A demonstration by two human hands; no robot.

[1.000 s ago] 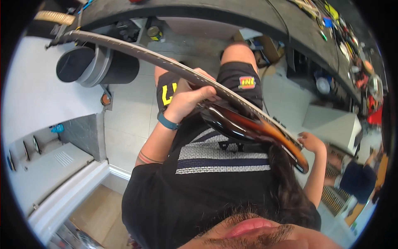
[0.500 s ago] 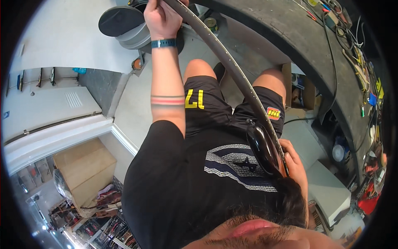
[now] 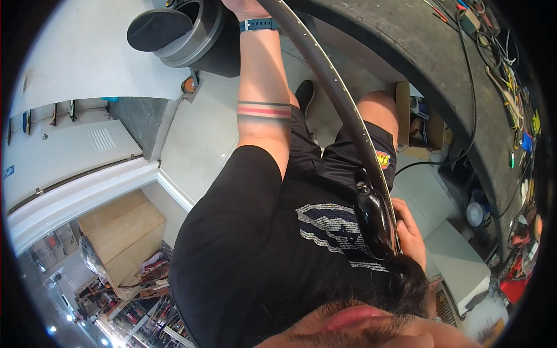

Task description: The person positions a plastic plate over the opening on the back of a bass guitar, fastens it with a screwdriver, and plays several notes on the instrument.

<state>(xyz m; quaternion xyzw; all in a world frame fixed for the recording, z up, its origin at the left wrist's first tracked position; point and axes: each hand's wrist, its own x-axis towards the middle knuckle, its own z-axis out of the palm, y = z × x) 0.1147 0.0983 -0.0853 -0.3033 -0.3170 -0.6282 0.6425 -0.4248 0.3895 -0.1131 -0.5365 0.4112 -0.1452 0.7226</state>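
Observation:
A guitar with a long dark neck (image 3: 331,75) runs from the top edge of the head view down to my chest. Small pale dots line the neck's edge. Its glossy black body (image 3: 373,223), with a metal button at the tip, rests near my shirt. My right hand (image 3: 411,235) is closed on the guitar's body edge from the right, fingers partly hidden behind it. At the top edge, beside the far end of the neck, my left hand (image 3: 246,6) is mostly cut off and its fingers are out of sight.
A dark workbench (image 3: 400,35) curves along the right, with cables and tools (image 3: 505,87) on it. Below it stand an open cardboard box (image 3: 426,124) and a pale case (image 3: 458,264). A black bin (image 3: 214,43) with a round lid stands at the upper left.
My left forearm has swung right and further up, so the hand now leaves the top edge. The guitar's neck has turned slightly more upright and shifted right. My right hand stays at the body.

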